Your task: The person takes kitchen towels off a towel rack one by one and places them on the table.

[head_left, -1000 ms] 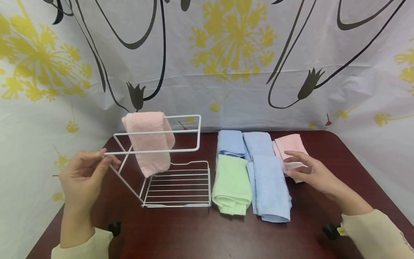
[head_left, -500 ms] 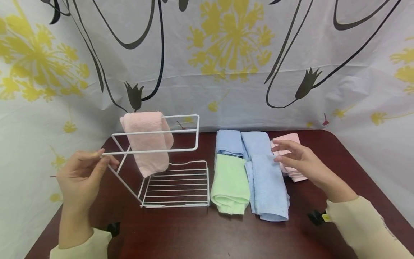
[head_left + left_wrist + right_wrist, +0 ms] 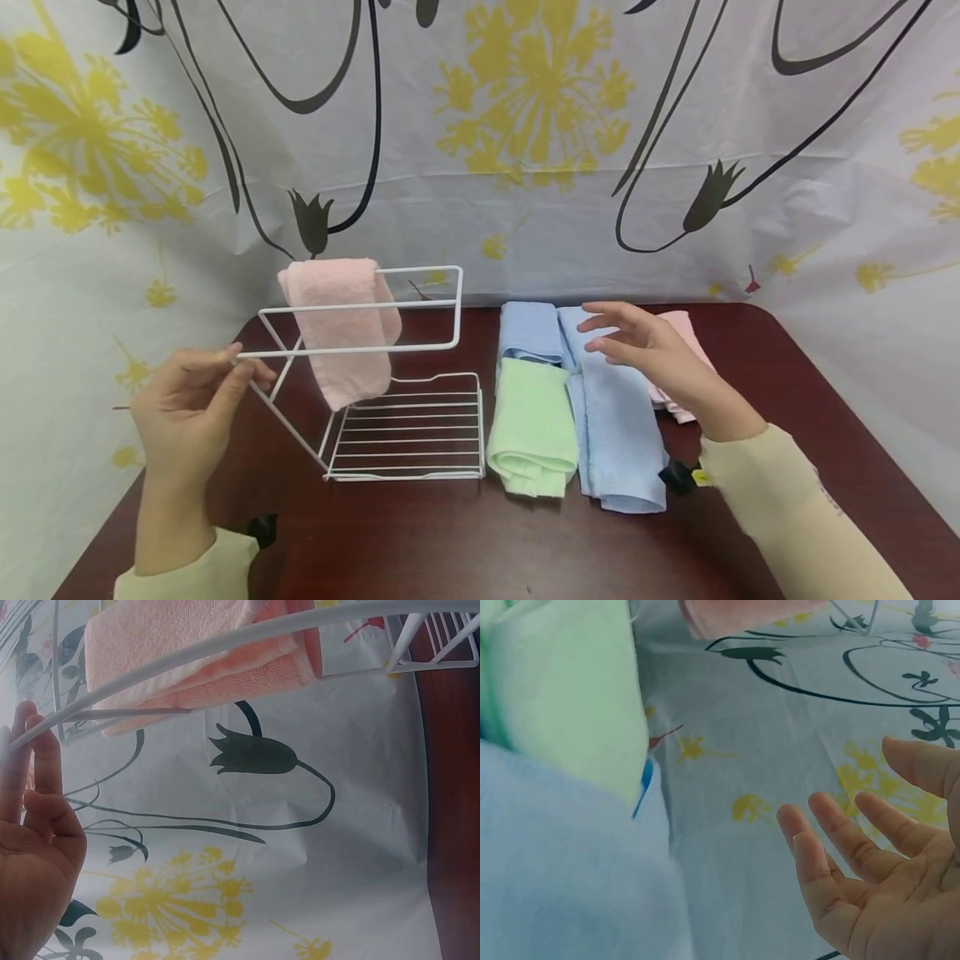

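A white wire rack (image 3: 390,351) stands on the left of the table, and my left hand (image 3: 191,408) pinches the near left corner of its upper frame. Over the rack's top bars hangs a folded pink towel (image 3: 341,325), also seen as pink cloth (image 3: 202,652) in the left wrist view. My right hand (image 3: 656,354) is above the blue towels, fingers loosely bent and holding nothing. Under it lie a long blue towel (image 3: 618,450) and part of a second pink towel (image 3: 682,329). In the right wrist view the right hand's fingers (image 3: 862,851) are spread apart.
A light green towel (image 3: 534,425) lies right of the rack, with a smaller folded blue towel (image 3: 531,329) behind it. The dark red table (image 3: 420,550) ends at a patterned cloth backdrop (image 3: 420,200).
My right hand has moved left, from beside the pink towel on the right to above the blue towels. The left hand keeps its grip on the rack.
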